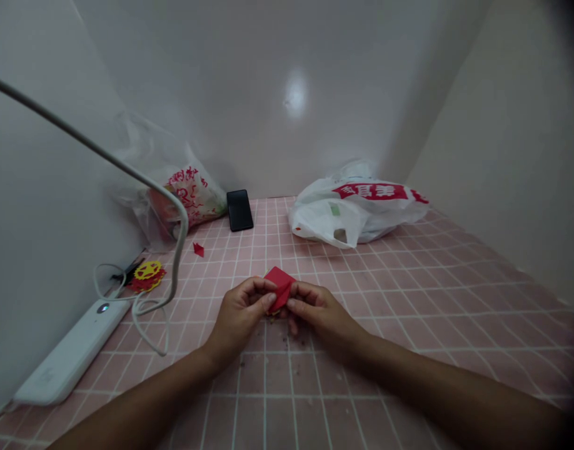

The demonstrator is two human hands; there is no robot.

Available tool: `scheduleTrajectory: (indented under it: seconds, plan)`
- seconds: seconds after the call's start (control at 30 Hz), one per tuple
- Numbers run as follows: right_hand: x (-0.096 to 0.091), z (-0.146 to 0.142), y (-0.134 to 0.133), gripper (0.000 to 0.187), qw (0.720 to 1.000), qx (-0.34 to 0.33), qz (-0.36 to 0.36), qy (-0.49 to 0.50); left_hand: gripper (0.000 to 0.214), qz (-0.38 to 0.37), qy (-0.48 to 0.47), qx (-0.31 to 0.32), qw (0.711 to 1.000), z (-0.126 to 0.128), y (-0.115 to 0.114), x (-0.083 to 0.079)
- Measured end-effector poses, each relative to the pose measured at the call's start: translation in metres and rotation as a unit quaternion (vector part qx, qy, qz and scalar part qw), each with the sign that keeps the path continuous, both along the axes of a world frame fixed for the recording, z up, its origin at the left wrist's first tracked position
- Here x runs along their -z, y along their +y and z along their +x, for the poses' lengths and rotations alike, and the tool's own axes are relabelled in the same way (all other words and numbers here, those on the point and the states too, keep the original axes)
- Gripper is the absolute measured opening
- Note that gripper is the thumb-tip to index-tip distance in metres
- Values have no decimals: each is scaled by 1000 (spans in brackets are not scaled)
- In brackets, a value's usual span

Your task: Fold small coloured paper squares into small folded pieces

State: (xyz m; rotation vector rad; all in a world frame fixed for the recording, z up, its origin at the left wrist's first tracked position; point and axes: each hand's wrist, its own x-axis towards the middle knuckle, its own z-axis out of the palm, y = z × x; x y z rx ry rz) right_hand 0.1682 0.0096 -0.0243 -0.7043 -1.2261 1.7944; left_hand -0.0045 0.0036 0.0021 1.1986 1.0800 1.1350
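A small piece of folded red paper (278, 279) is held up over the middle of the tiled surface. My left hand (244, 312) pinches its left edge between thumb and fingers. On the opposite side, my right hand (322, 315) grips the lower right edge with thumb and forefinger, its other fingers curled beneath. A crease runs across the paper near the fingertips. Something yellowish peeks out just below and behind the paper; I cannot make out what it is.
Pink tiles (362, 412) bear dark specks near me. A white plastic bag (329, 209) lies back right, a printed bag (188, 194) back left beside a black phone (240, 210). Red scrap (199, 249), yellow cut-out (147, 270), white power bank (71, 353) and a cable (177, 250) are left.
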Motion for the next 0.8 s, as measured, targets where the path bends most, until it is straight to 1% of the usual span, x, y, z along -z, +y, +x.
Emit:
scheduleTrajectory:
  seconds: [0.13, 0.33, 0.53, 0.67, 0.8]
  plan:
    - [1, 1, -1, 16, 1000, 2, 18, -21, 16, 3, 24, -6, 1000, 0, -1, 1]
    - [1, -2, -1, 21, 999, 11, 9, -32, 15, -5, 17, 2, 1000, 0, -1, 3]
    - [0, -2, -2, 21, 997, 30, 9, -68, 11, 17, 65, 13, 998, -1, -2, 0]
    - [-2, -2, -2, 20, 997, 26, 13, -77, 12, 33, 60, 29, 997, -1, -3, -2]
    - [-2, -2, -3, 21, 995, 42, 15, -93, 16, 24, 52, 32, 998, 1, -4, -3]
